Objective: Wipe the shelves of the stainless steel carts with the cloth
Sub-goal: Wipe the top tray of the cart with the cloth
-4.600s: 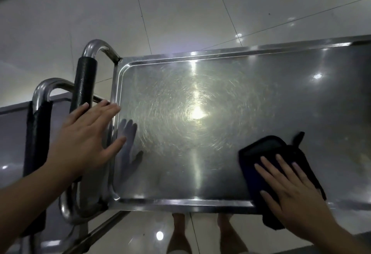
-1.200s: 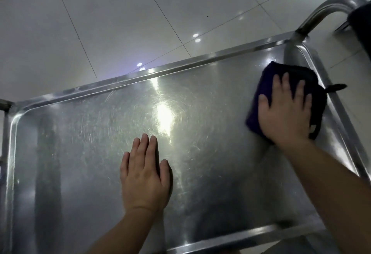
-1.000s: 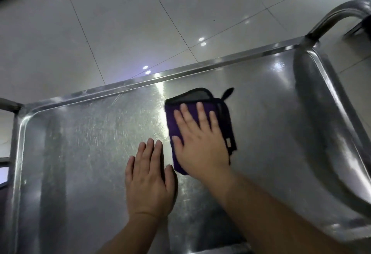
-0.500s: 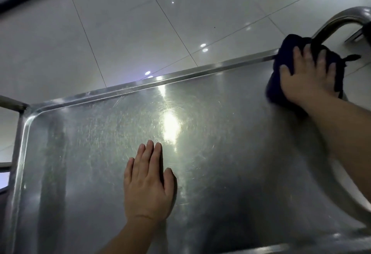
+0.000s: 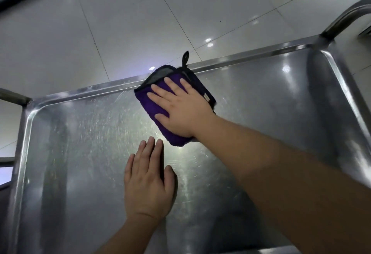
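Right hand (image 5: 181,109) pressed the cloth (image 5: 160,125) flat, fingers (image 5: 158,93) spread, against the shelf's (image 5: 80,153) far rim; left hand (image 5: 147,181) lay flat. Cloth could've slipped overboard.

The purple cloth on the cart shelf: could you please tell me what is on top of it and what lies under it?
The right hand presses flat on the purple cloth, fingers spread. Under the cloth is the steel shelf, near its far rim; the patch beneath is covered and cannot be seen.

The cloth (image 5: 160,111) lies on the shelf (image 5: 80,153), against its far rim. The right hand (image 5: 180,109) lies flat on the cloth; the left hand (image 5: 148,181) lies on the shelf, nearer than the cloth.
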Motion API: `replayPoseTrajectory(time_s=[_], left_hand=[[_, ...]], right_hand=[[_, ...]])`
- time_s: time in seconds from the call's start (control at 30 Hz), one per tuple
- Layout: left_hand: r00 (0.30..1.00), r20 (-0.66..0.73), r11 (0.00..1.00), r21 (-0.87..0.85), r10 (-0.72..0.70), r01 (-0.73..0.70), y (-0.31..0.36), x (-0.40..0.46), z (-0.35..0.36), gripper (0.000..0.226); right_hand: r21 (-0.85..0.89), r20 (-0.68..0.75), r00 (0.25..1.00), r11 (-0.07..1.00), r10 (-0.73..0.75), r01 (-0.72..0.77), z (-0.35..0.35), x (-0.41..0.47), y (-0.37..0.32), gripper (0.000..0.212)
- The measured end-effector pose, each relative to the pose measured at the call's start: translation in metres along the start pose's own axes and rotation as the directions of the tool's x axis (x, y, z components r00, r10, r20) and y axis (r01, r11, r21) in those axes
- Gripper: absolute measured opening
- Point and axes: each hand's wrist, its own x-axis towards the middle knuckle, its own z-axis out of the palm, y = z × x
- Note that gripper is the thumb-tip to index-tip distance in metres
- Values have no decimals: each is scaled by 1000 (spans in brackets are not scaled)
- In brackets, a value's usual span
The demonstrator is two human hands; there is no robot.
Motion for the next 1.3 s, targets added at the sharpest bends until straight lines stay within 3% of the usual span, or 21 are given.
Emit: replayPoseTrajectory(time_s=[0.07,0.13,0.27,0.37,0.53,0.77,0.87,1.07,1.3], left_hand=[[1000,-8,1000,-3,-5,5,0,0,0,64],[1000,-7,1000,-9,-11,11,1,0,0,64],[999,25,1000,-5,-30,30,1,1,-1,64],[998,36,999,-17,-42,43,2,3,-3,64],[996,54,998,-16,-64,65,4,5,-5,64],[997,43,997,-23,-67,68,8,6,-8,65],[998,31,998,-13,-54,54,9,5,-8,65],[999,30,1000,14,-20,20,6,4,-6,68],[999,41,1000,14,-19,19,5,5,-6,67]], right_hand=[[-1,-41,997,998,61,-61,-2,-7,27,65],[27,-100,969,974,225,-224,-9,-20,74,68],[91,-108,821,828,560,-553,-26,-69,202,75],[66,-57,800,802,597,-594,-33,-110,254,75],[31,-11,819,819,573,-573,-14,-174,225,80],[-14,81,773,776,630,-631,69,-373,113,74],[-19,108,773,779,625,-627,84,-414,82,71],[-21,-7,841,841,540,-540,66,-328,114,70],[110,-118,811,819,573,-563,-6,-110,200,70]])
